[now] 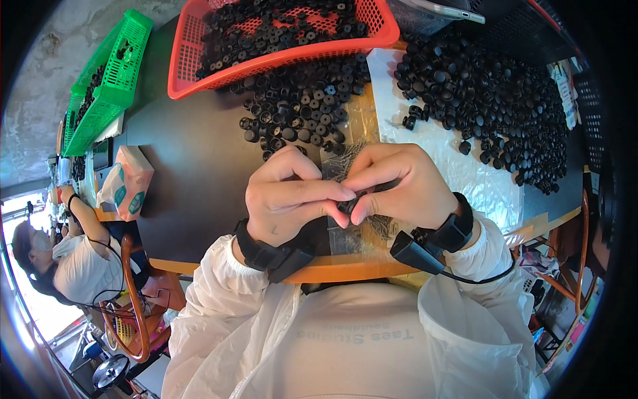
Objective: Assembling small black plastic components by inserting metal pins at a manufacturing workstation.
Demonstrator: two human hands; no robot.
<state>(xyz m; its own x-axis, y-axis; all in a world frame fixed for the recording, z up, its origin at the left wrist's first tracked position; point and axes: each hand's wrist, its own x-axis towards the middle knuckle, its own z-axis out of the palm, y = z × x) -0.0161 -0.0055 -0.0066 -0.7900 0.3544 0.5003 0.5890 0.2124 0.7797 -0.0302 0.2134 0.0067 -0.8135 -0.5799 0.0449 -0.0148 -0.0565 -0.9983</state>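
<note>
My left grip (282,193) and right grip (407,189) meet above the bench (193,199), thumbs and forefingers pinched on one small black part (346,204). The fingertips hide most of it, so I can't tell whether it is one piece or two. I read this step as fitting or pressing the part together by hand; next I'd want even pressure from both thumbs, the piece kept square, then a check of the seat before letting go. Just beneath lie thin metal pins (381,227) on clear plastic. Beyond the hands spreads a pile of loose black pieces (302,110), with a red basket (174,85) of similar ones behind. To the right, rounded black caps (492,100) heap on a pale plastic sheet (455,156), probably finished work.
</note>
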